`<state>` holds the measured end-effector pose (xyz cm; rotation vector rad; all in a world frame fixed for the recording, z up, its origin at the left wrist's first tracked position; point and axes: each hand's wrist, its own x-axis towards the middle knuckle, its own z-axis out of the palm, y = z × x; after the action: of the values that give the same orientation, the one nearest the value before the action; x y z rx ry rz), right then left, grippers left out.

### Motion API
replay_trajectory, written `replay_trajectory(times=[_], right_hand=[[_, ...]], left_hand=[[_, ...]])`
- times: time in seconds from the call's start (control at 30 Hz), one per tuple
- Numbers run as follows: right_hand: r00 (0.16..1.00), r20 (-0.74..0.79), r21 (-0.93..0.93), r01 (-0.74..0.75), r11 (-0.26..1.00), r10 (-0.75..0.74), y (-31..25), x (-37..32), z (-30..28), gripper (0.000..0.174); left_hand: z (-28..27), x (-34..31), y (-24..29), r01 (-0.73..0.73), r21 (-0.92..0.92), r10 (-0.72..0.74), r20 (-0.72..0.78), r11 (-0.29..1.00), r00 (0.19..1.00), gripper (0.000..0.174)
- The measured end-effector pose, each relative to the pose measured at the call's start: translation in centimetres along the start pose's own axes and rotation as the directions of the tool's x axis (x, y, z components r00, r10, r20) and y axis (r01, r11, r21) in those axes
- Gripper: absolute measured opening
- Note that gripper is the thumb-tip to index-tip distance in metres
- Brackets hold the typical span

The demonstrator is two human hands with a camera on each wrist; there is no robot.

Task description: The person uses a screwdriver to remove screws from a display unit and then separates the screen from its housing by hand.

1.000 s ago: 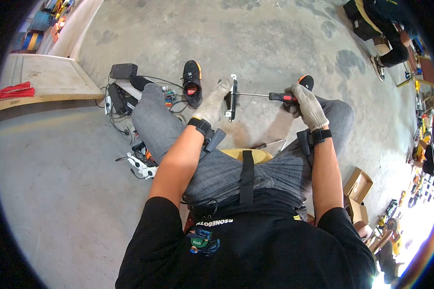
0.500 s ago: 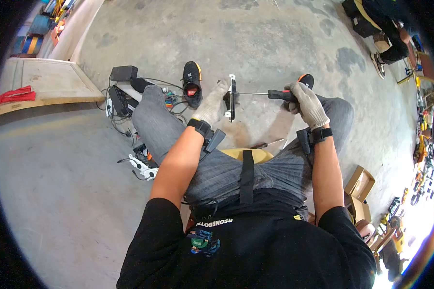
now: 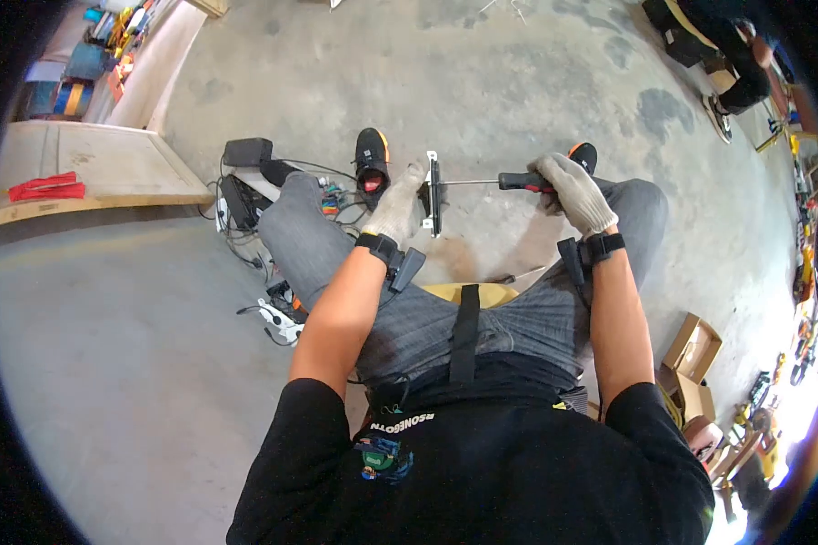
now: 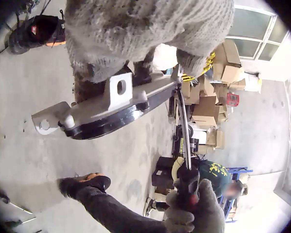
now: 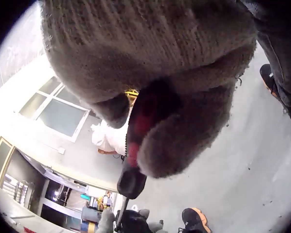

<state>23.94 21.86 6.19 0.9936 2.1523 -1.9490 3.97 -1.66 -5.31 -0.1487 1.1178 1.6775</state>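
Both hands wear knitted gloves. The left hand (image 3: 398,208) grips a narrow black-and-silver bracketed part (image 3: 434,193), held upright between the knees in the head view. In the left wrist view the part's metal tab (image 4: 120,92) and glossy black edge show below the gloved fingers. The right hand (image 3: 574,193) is curled round the black and red handle of a screwdriver (image 3: 521,182), whose shaft points left to the part. The right wrist view shows the handle (image 5: 144,121) between thumb and fingers. Where the tip meets the part is too small to tell.
A second screwdriver (image 3: 516,276) lies on the floor between the legs. Cables and a black box (image 3: 247,152) are by the left foot, beside a wooden board (image 3: 109,163) bearing red gloves (image 3: 47,186). An opened cardboard box (image 3: 691,350) stands right; another person is at upper right.
The head view has shifted slightly, moving the surroundings in the frame. The right hand's grip on the handle looks slightly turned, and both hands still hold the same things.
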Motion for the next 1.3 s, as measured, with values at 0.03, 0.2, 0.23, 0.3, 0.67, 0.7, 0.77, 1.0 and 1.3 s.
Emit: replay_trajectory(times=[0.03, 0.2, 0.23, 0.3, 0.67, 0.7, 0.77, 1.0, 1.3], right_hand=[[1.0, -0.007, 0.013, 0.009, 1.0, -0.009, -0.2, 0.0, 0.0, 0.034], [0.997, -0.054, 0.199, 0.058, 0.978, -0.048, 0.5, 0.8, -0.2, 0.04], [0.995, -0.031, 0.226, 0.101, 0.969, -0.096, 0.5, 0.9, -0.4, 0.045], [0.992, -0.039, 0.202, 0.127, 0.971, -0.122, -0.3, 0.5, -0.9, 0.046], [0.984, -0.168, 0.332, 0.109, 0.937, -0.055, 1.1, -1.8, -0.9, 0.031], [0.985, -0.153, 0.414, 0.134, 0.901, -0.076, 1.5, -1.6, -1.1, 0.032], [0.983, -0.152, 0.494, 0.163, 0.854, -0.1, 2.6, -1.2, -1.0, 0.034], [0.972, -0.205, 0.48, 0.204, 0.853, -0.117, 2.3, -1.3, -0.7, 0.035], [0.986, -0.161, 0.421, 0.102, 0.901, -0.036, 1.8, -1.4, -0.8, 0.033]], left_hand=[[0.0, -0.3, -0.1, 0.0, 0.005, 0.0, -0.031, 1.0, 1.0, 0.031], [1.8, -2.7, 1.2, 0.018, 0.131, -0.007, -0.08, 0.991, 0.997, 0.037], [1.8, -2.9, 1.3, 0.02, 0.117, -0.009, -0.09, 0.993, 0.996, 0.038], [2.7, -3.5, 2.0, 0.038, 0.131, -0.02, -0.135, 0.991, 0.991, 0.04], [5.7, -3.8, 3.4, -0.038, 0.132, 0.045, -0.048, 0.991, 0.998, 0.043], [7.3, -4.7, 3.7, -0.051, 0.149, 0.065, -0.086, 0.987, 0.994, 0.039], [8.0, -4.7, 3.8, -0.061, 0.173, 0.082, -0.114, 0.983, 0.99, 0.036], [6.8, -3.5, 3.4, -0.067, 0.166, 0.081, -0.073, 0.984, 0.994, 0.032], [6.9, -4.0, 3.4, -0.054, 0.163, 0.074, -0.119, 0.985, 0.99, 0.034]])
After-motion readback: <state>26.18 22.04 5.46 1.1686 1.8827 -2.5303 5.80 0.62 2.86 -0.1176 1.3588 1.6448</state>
